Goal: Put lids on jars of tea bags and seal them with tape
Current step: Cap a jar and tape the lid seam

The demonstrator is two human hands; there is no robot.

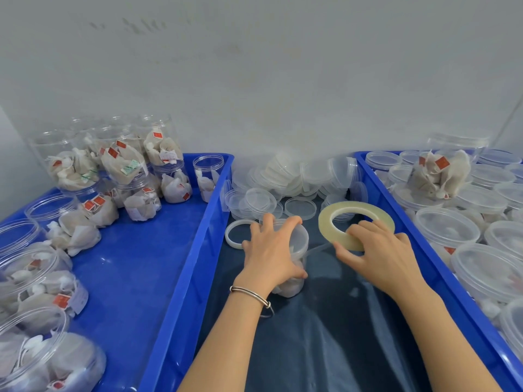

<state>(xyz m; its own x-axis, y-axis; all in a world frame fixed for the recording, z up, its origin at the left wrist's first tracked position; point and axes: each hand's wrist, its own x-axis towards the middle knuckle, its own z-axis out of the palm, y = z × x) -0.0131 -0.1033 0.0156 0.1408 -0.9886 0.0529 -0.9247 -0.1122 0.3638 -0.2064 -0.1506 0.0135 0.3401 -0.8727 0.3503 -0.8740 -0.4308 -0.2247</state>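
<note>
Two bright blue trays (181, 278), a pale yellowish tape roll (328, 222), clear jars (70, 162) holding off-white tea bags (121, 165) with red tags (113, 152), a silver bracelet (250, 294).

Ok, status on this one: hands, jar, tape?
Left hand grips lidded jar. Right hand holds tape roll, strip running to jar. Nothing in the way.

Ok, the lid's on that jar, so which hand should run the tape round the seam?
Probably the right hand: it already grips the tape roll, and a strip leads from it towards the jar. The left hand is spread over the lid, so it is better placed to steady and turn the jar.
</note>
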